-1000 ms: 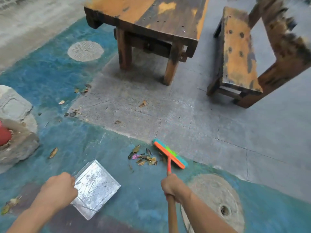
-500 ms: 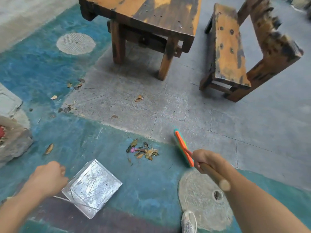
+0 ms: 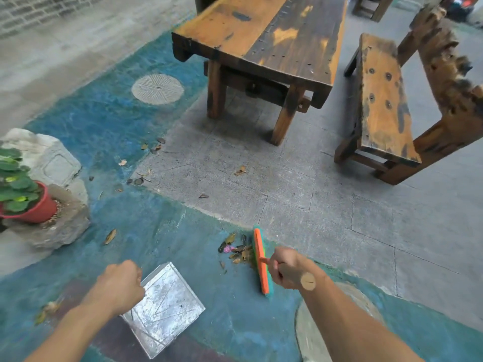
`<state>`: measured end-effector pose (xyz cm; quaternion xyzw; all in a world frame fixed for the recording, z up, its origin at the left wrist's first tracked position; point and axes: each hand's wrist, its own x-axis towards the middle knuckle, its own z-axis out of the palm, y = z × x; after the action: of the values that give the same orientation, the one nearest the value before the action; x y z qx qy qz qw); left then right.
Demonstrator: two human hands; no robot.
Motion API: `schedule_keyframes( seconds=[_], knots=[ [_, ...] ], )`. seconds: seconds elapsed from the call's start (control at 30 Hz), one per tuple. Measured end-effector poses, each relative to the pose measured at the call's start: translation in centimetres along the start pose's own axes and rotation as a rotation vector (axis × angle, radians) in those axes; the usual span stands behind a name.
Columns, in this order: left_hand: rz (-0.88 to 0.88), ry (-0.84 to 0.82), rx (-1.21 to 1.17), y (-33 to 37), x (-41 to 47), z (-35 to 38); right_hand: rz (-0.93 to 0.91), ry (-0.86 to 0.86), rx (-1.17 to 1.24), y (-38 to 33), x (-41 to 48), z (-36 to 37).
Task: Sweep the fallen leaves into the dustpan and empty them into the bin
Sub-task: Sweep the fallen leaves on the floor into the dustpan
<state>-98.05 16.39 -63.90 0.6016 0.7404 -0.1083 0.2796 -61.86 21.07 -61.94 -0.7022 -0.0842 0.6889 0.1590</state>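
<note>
Painted blue-green ground (image 3: 156, 226) meets bare grey paving (image 3: 326, 205) along a curved edge that runs just beyond the broom head. Wrapped firmly round the wooden handle, the right hand (image 3: 286, 266) holds the broom (image 3: 261, 262) low, its orange and green head edge-on against the ground and the handle's round cut end pointing back at the camera. Immediately left of that grip, touching the bristles, lies the small pile of leaves (image 3: 236, 249), with a pink scrap among them. Further left and nearer the person, the metal dustpan (image 3: 167, 309) sits flat on the paint, its open lip facing the pile across a clear strip of ground. Closed into a fist at the pan's near-left corner, the left hand (image 3: 120, 283) seems to hold its handle, though the handle itself is hidden. Loose stray leaves (image 3: 146, 173) lie well beyond both hands along the paint's edge, and one more (image 3: 110, 236) lies left of the pile. Beyond the left hand, a rough stone (image 3: 52, 231) carries a red plant pot (image 3: 39, 207). Ahead of the right hand, well apart, stand a worn wooden table (image 3: 261, 43) and bench (image 3: 384, 105), with open paving between them and the broom.
</note>
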Motion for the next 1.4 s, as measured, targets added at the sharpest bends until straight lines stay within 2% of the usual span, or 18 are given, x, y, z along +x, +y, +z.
schedule_keyframes(
  seconds=[0.17, 0.33, 0.53, 0.7, 0.83, 1.0, 1.2, 1.4],
  knots=[
    [-0.020, 0.001, -0.014, 0.3, 0.3, -1.5, 0.173, 0.018, 0.046, -0.9, -2.0, -4.5],
    [-0.037, 0.020, -0.051, 0.7, 3.5, -4.2, 0.161, 0.157, -0.199, -4.0, -3.6, -7.0],
    [-0.014, 0.065, -0.022, 2.3, 8.3, -5.6, 0.117, 0.123, -0.150, -10.3, -0.1, -8.7],
    [-0.058, 0.061, -0.052, 3.2, 13.2, -6.6, -0.129, 0.153, -0.569, -16.1, 4.2, -7.4],
    [-0.132, 0.059, -0.087, 4.5, 19.2, -7.9, -0.306, 0.196, -0.902, -24.2, 11.9, -4.8],
    [-0.220, 0.029, -0.106, 5.8, 24.6, -8.5, -0.335, 0.299, -1.041, -31.6, 20.0, -0.5],
    [-0.243, 0.042, -0.141, 6.9, 28.2, -7.9, -0.254, 0.320, -1.196, -31.5, 24.8, 1.7],
    [-0.245, 0.019, -0.171, 6.6, 29.7, -8.1, -0.171, 0.244, -1.350, -26.1, 20.3, -1.1]
  ],
)
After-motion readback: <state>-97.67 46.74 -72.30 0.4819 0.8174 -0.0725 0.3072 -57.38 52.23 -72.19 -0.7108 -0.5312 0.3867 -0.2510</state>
